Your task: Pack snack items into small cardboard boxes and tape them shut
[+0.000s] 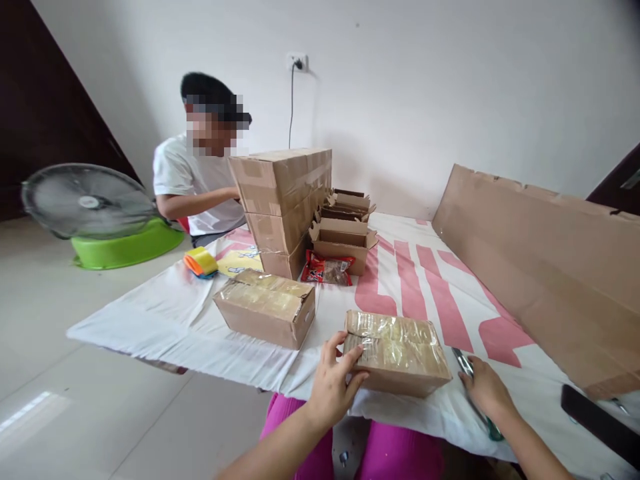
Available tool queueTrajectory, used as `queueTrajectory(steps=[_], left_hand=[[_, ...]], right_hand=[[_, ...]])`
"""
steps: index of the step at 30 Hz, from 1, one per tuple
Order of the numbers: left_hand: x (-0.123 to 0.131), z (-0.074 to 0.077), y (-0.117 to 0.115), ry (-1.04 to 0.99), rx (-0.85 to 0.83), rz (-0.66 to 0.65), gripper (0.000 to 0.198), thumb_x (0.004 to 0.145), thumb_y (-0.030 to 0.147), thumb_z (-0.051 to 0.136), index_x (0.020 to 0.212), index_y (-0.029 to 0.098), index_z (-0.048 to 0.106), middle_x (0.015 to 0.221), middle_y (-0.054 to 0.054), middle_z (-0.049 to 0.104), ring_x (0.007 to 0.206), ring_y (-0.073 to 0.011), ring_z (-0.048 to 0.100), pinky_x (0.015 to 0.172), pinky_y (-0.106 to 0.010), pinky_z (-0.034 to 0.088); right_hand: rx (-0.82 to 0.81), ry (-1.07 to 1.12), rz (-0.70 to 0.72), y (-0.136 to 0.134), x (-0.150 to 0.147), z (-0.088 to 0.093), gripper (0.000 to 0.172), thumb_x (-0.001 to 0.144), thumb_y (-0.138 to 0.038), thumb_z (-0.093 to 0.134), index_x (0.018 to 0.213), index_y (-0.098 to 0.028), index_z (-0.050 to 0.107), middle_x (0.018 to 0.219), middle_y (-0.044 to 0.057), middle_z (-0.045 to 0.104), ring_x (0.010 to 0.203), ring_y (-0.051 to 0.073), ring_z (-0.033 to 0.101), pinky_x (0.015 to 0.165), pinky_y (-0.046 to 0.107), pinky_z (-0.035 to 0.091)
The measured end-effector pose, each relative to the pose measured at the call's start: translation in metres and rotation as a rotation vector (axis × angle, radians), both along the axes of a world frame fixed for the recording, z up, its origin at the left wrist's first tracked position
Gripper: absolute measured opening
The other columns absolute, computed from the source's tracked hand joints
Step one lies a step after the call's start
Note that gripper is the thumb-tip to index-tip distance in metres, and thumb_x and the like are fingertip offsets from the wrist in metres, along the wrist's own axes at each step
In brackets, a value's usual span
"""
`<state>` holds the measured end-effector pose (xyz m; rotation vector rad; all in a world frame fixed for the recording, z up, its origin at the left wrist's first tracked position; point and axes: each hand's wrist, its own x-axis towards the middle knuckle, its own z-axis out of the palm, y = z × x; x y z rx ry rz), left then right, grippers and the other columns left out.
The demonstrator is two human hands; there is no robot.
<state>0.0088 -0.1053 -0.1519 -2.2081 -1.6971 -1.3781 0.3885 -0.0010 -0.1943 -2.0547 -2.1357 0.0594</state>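
Note:
A small taped cardboard box (400, 350) lies on the white cloth right in front of me. My left hand (333, 383) rests on its left end, fingers curled round the edge. My right hand (487, 390) lies on the cloth just right of the box, closed over a thin metal and green tool (467, 367) that looks like scissors or a cutter. A second taped box (267, 307) sits further left.
A stack of sealed cartons (283, 207) and open empty boxes (345, 233) stand at the back, with a red snack packet (327, 270) and a tape dispenser (200, 261). A large cardboard sheet (540, 260) leans on the right. Another person (200, 180) sits behind; a fan (87, 200) stands left.

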Motion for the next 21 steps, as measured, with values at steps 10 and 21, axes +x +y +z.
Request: queueTrajectory(steps=[10, 21], left_hand=[[0.004, 0.000, 0.001, -0.036, -0.045, -0.007, 0.040, 0.080, 0.018, 0.066, 0.118, 0.024, 0.056, 0.133, -0.013, 0.036, 0.118, -0.0286, 0.047, 0.089, -0.042, 0.052], [0.003, 0.000, 0.000, -0.008, -0.062, 0.010, 0.040, 0.080, 0.020, 0.066, 0.118, 0.024, 0.056, 0.132, -0.013, 0.037, 0.116, -0.0278, 0.049, 0.089, -0.042, 0.053]], right_hand=[[0.056, 0.128, 0.560, -0.010, -0.097, 0.143, 0.041, 0.097, -0.034, 0.028, 0.135, -0.029, 0.044, 0.116, 0.007, 0.060, 0.092, 0.019, 0.064, 0.077, 0.030, 0.050], [-0.060, -0.361, 0.954, -0.013, -0.220, 0.180, 0.031, 0.087, -0.011, 0.040, 0.108, -0.023, 0.060, 0.102, 0.006, 0.066, 0.087, 0.022, 0.066, 0.069, 0.030, 0.044]])
